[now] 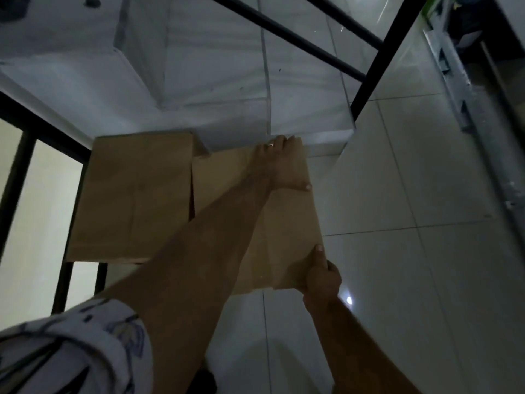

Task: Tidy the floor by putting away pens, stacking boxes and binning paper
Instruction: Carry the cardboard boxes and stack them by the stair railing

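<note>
Two brown cardboard boxes sit side by side on the white tiled floor. The left box stands against a dark frame. I hold the right box with both hands. My left hand reaches across its top, fingers curled over the far edge and thumb on the right side. My right hand grips the near right corner, thumb on top. The right box touches the left one along its side. No pens or paper are in sight.
A black metal frame leg and crossbar rise behind the boxes. More black bars stand at the left. A white wall base lies behind. A metal rail runs along the right. Open tiles lie to the right.
</note>
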`<state>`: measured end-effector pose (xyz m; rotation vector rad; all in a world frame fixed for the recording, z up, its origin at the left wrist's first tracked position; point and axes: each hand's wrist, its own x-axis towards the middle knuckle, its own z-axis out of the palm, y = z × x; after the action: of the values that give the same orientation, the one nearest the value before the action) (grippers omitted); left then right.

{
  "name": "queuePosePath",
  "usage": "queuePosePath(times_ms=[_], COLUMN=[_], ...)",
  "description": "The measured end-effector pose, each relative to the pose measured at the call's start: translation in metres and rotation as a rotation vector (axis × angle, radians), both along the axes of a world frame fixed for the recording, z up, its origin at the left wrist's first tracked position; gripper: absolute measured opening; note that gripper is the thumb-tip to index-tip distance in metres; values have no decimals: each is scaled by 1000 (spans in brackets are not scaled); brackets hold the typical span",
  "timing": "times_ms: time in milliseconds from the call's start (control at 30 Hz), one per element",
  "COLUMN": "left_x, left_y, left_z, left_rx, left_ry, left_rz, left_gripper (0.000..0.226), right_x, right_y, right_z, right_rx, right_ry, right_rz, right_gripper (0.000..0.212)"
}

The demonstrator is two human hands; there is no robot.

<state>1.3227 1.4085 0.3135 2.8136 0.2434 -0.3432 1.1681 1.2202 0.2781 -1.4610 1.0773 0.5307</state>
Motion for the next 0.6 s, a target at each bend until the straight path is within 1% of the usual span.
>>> queuePosePath(times_ms=[100,167,233,300,367,433,533,600], left_x=[7,6,-6,-28,-54,-81,-124,-151], left_y=[16,24,29,37,47,58,74,79], left_z=[-27,-41,-52,-61,-65,-68,-73,-80], left_rx=[-60,-97,-118,-134,-109,-56,-16,25], left_ry=[29,60,94,97,93,108,150,177], left_rz=[23,-3,-39,8,75,117,165,144], left_gripper=[134,130,124,118,113,111,118,124], right_x=[11,18,23,28,37,49,62,63], right_y=[10,13,20,31,44,53,58,58], right_z=[-20,-29,-34,-33,-30,-29,-31,-33], right_rx=[-20,-6,33,69,113,113,64,56], right_ry=[-30,-45,-33,-8,-15,-29,-12,-18], right_rz=[7,6,14,48,46,49,94,110], right_gripper=[55,55,57,58,57,57,58,57])
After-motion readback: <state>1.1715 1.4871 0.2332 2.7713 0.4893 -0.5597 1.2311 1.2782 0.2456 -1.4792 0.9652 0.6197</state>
